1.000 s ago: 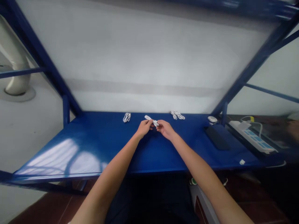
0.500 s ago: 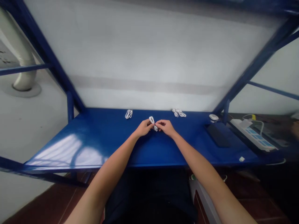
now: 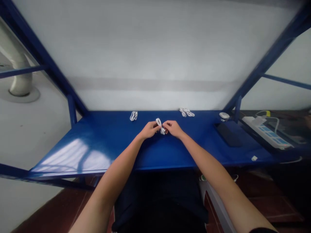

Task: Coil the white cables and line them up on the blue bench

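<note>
Between my hands, over the middle of the blue table (image 3: 116, 136), is a folded white cable bundle (image 3: 159, 122). My left hand (image 3: 150, 130) pinches its middle from the left. The fingers of my right hand (image 3: 172, 128) are closed at the bundle's right side, thumb and forefinger together at its middle. Near the back edge lies one white cable bundle (image 3: 133, 116), left of my hands. More white bundled cables (image 3: 187, 112) lie at the back, to the right of my hands.
A dark phone-like slab (image 3: 227, 134) lies on the table's right part, with a round white object (image 3: 224, 115) behind it. Nearer the front right is a small white piece (image 3: 254, 158). Beyond the right edge sits a white power strip (image 3: 269, 133). Blue frame bars rise at both sides.
The camera view has shifted slightly. Both hands stay on the same bundle, and the right-hand fingers have moved slightly around its middle.
</note>
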`<action>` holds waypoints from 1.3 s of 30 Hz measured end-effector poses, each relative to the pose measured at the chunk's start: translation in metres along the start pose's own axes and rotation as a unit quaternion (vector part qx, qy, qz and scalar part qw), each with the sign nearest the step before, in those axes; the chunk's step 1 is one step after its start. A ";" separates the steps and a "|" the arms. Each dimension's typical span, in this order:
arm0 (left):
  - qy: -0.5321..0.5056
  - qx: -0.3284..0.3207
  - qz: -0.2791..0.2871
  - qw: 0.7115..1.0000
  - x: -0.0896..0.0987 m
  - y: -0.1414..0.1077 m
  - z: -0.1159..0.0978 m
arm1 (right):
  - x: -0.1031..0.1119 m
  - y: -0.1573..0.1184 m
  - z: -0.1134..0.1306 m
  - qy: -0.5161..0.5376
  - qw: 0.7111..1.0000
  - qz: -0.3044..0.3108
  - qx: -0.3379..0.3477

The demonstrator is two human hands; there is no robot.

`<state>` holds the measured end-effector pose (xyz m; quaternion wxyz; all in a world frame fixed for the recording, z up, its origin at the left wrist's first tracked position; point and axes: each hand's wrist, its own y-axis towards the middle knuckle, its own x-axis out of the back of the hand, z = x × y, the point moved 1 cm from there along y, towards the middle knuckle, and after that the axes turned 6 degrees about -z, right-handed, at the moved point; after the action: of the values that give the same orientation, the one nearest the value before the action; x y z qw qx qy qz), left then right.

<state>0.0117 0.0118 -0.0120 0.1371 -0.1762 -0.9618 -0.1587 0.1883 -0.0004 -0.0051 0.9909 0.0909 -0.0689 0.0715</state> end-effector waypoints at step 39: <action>-0.292 0.177 0.070 0.937 -0.003 -0.009 -0.021 | 0.003 -0.008 0.017 -0.074 0.984 0.008 0.159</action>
<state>0.0150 -0.0040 0.0039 -0.1099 -0.2544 -0.9572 0.0828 0.1905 -0.0113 0.0106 0.9553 0.2519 -0.1307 0.0829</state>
